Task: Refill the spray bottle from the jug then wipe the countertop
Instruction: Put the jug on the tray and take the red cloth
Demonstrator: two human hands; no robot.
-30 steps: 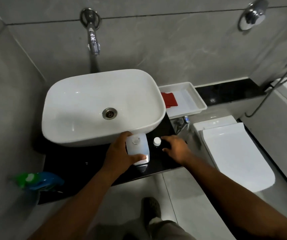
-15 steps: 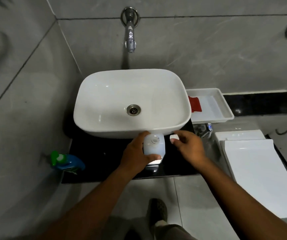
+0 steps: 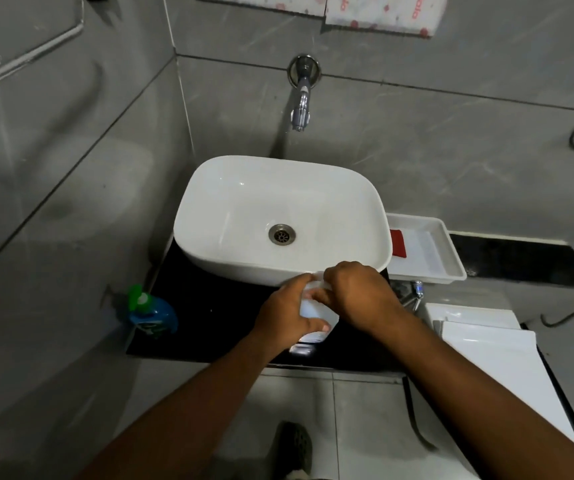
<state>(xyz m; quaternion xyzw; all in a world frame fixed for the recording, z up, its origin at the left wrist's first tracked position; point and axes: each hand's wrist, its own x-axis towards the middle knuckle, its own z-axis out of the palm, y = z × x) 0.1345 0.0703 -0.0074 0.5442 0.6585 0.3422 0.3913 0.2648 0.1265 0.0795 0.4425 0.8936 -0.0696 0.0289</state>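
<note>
Left hand grips the white jug standing on the black table before the basin. Right hand is clenched over its top. Spray bottle stands far left.

The walls are big grey tiles with thin dark lines between them. A shiny tap sticks out of the back wall, right above a white sink. The sink sits on a black counter. To the right is a white tray with something red in it (too small to tell what). A white toilet stands lower on the right. The floor has pale grey tiles. At the top hangs a white cloth with pink spots. The light is dim.
</note>
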